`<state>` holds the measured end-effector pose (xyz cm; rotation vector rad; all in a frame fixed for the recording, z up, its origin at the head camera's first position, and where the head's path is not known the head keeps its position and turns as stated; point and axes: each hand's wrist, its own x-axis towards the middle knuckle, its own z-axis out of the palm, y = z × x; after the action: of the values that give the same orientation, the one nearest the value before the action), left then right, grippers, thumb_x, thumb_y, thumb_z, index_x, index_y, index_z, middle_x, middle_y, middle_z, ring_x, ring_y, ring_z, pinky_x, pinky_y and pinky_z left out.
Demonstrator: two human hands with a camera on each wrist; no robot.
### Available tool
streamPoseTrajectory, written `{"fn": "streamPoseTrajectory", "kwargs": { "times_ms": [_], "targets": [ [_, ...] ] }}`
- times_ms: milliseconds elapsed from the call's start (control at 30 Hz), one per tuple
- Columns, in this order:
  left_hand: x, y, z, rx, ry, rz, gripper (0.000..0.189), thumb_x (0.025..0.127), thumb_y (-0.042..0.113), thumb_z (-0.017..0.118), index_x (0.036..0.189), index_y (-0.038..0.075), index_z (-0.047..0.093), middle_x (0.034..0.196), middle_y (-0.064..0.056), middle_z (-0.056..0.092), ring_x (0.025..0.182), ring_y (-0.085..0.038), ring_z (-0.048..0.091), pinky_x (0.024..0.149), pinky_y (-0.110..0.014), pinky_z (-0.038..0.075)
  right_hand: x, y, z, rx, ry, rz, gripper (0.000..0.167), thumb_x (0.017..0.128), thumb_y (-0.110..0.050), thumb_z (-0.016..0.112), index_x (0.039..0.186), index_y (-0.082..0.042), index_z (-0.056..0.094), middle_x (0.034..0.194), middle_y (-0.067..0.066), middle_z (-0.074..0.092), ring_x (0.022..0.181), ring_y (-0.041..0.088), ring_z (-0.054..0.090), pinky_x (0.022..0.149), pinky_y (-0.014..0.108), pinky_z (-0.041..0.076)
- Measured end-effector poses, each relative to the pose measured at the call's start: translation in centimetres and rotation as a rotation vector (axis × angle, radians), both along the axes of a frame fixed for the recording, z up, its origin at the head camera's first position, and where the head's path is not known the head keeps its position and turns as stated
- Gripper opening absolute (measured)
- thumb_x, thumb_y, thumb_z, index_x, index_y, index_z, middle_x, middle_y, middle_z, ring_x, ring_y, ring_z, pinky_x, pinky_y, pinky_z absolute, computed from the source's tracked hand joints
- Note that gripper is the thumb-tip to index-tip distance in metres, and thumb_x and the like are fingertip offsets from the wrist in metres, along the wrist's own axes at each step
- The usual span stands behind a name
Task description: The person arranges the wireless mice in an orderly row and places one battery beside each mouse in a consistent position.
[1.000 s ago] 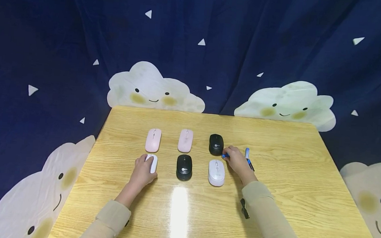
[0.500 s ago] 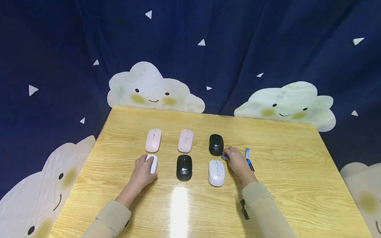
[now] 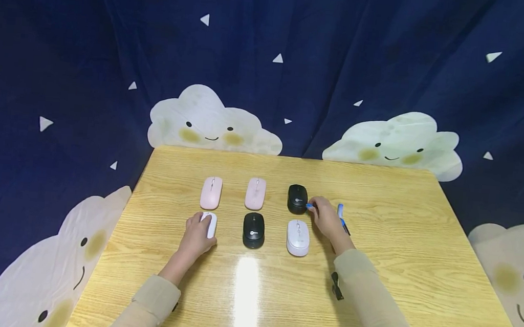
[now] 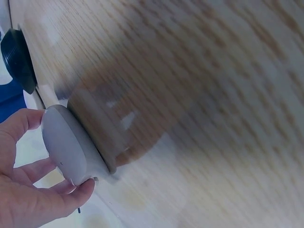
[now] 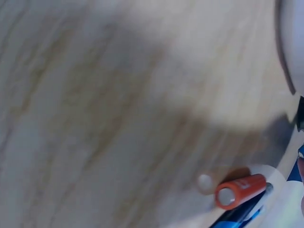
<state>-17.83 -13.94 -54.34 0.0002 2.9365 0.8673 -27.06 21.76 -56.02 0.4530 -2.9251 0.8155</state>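
My left hand point(image 3: 198, 235) grips a white computer mouse point(image 3: 211, 225) at the front left of the group of mice. In the left wrist view, the thumb and fingers hold the white mouse point(image 4: 71, 142) by its sides, low over the table. My right hand point(image 3: 324, 217) pinches a small blue item point(image 3: 309, 205) beside the back right black mouse point(image 3: 297, 198); its kind is too small to tell. In the right wrist view, only a bit of fingertip point(image 5: 302, 167) shows at the edge. Nearer me than the right fingertips stands a white mouse point(image 3: 298, 237).
Two pink mice point(image 3: 211, 193) and a front black mouse point(image 3: 253, 229) lie on the wooden table point(image 3: 396, 277). Right of my right hand are a light-blue item point(image 3: 340, 209) and a blue-and-black one point(image 3: 345, 227). The right wrist view shows an orange battery-like cylinder point(image 5: 241, 191).
My right hand has shifted slightly away from me, with the blue item moving up along the black mouse's right side. The left hand and the mice have stayed in place.
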Motion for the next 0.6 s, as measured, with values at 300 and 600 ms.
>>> {"fn": "streamPoseTrajectory", "kwargs": {
  "times_ms": [300,600],
  "targets": [
    [0.0,0.0,0.0,-0.009,0.0,0.0,0.068,0.068,0.01,0.073,0.127,-0.009,0.046,0.134,-0.031,0.034,0.123,-0.046,0.029,0.098,-0.053,0.034,-1.3,-0.5,1.0,-0.166,-0.086,-0.198,0.022,0.095,-0.011,0.047,0.108,0.006,0.053,0.096,0.018,0.056,0.089,0.028,0.055,0.078,0.039,0.048],
    [-0.1,0.0,-0.2,0.001,0.004,0.005,0.068,0.068,0.01,0.073,0.128,-0.009,0.046,0.134,-0.03,0.034,0.123,-0.045,0.03,0.098,-0.053,0.035,-2.1,-1.0,1.4,-0.232,-0.199,-0.407,0.027,0.094,-0.018,0.05,0.105,0.005,0.057,0.092,0.016,0.059,0.08,0.024,0.054,0.067,0.031,0.047]
  ]
}}
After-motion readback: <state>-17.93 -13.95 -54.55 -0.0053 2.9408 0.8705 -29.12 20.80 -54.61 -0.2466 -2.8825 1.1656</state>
